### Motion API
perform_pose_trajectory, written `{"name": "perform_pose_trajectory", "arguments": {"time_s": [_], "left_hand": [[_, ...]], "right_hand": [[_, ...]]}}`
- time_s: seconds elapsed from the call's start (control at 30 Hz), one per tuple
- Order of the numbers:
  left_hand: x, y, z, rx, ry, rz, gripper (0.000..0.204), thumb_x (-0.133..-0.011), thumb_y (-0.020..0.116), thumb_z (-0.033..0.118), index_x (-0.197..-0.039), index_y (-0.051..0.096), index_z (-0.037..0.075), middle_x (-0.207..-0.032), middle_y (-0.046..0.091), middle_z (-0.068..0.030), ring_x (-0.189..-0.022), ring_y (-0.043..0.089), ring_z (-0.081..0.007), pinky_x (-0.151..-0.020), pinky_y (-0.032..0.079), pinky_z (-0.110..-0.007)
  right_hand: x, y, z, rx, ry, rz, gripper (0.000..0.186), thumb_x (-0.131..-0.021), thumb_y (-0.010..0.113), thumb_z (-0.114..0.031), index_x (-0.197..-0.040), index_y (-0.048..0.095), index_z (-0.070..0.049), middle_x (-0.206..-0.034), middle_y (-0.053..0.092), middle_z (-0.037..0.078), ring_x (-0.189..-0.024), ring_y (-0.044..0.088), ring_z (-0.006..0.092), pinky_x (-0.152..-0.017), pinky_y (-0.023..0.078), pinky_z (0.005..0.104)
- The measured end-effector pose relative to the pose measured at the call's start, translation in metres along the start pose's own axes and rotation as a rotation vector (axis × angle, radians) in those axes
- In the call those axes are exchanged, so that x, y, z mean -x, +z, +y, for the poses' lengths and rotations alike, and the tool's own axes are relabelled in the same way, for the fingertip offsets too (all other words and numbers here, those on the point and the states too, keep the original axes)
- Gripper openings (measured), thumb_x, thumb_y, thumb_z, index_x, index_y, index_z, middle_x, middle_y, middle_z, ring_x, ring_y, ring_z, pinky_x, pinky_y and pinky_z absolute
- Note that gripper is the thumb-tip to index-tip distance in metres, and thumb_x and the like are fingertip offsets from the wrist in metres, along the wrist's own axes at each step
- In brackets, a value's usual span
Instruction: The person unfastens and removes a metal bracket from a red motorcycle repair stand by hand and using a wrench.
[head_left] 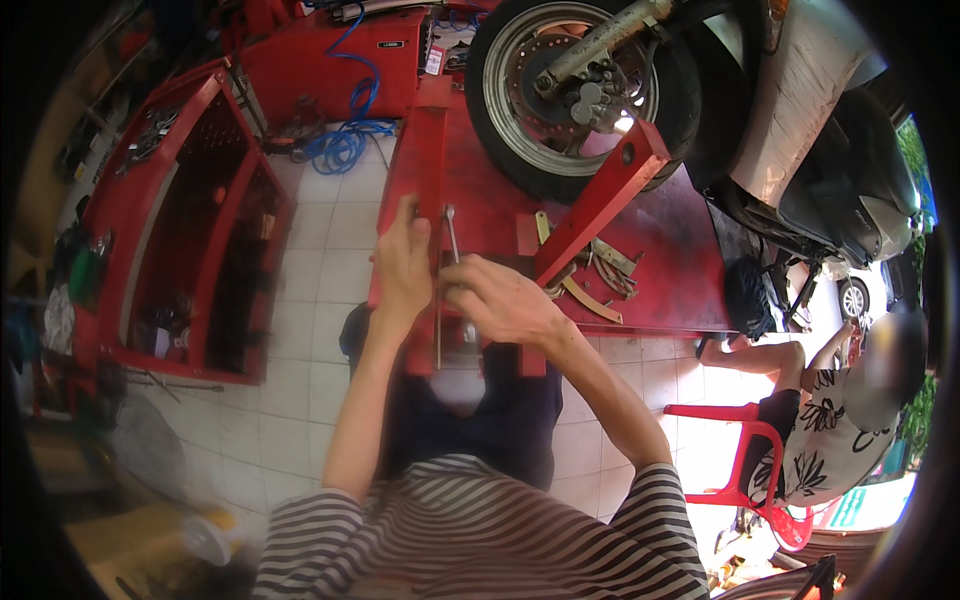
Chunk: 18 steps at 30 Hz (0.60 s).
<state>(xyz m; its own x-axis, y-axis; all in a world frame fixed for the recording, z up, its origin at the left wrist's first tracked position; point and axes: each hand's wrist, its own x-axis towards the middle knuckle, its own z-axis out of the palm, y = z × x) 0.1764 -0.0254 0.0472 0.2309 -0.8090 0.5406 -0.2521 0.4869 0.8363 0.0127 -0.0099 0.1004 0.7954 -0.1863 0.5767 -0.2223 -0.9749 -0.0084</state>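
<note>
My left hand (403,268) is closed around the left edge of an upright red metal bar (430,150), its fingers pointing away from me. Just right of it, my right hand (505,300) has its fingers curled round the near end of a silver wrench (452,232). The wrench's far head rests close to the bar, and whatever it fits on is too small to make out. A thin rod (438,335) runs toward me below the hands. Right of my right hand, several worn metal tools and strips (600,275) lie on the red lift platform (680,240).
A motorcycle front wheel (480,110) stands on the platform, beside a slanted red arm (605,200). At left is a red tool cabinet (205,230), with a coiled blue hose (340,145) behind it. On the right, a person (830,420) sits on a red plastic chair (745,455).
</note>
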Motion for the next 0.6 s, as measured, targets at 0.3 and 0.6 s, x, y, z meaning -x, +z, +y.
{"name": "perform_pose_trajectory", "arguments": {"time_s": [0.3, 0.6], "left_hand": [[0.0, -0.003, -0.001, -0.049, -0.005, -0.004, 0.069, -0.104, 0.03, 0.052, -0.124, 0.052, -0.01, -0.093, 0.064, -0.0299, -0.086, 0.061, -0.0475, -0.075, 0.044, -0.049], [0.002, 0.002, 0.003, 0.031, -0.051, -0.002, 0.064, -0.105, 0.032, 0.048, -0.122, 0.053, -0.01, -0.092, 0.063, -0.0301, -0.087, 0.062, -0.0474, -0.075, 0.045, -0.047]], "right_hand": [[-0.002, 0.0, -0.001, 0.088, -0.028, -0.028, 0.019, -0.073, 0.063, -0.011, -0.085, 0.051, -0.004, -0.099, 0.057, 0.009, -0.091, 0.059, 0.0239, -0.078, 0.054, 0.0344], [-0.015, -0.013, 0.004, -0.153, 0.141, 0.079, 0.026, -0.07, 0.063, 0.005, -0.094, 0.053, -0.002, -0.1, 0.062, 0.011, -0.085, 0.065, 0.0268, -0.069, 0.054, 0.0354]]}}
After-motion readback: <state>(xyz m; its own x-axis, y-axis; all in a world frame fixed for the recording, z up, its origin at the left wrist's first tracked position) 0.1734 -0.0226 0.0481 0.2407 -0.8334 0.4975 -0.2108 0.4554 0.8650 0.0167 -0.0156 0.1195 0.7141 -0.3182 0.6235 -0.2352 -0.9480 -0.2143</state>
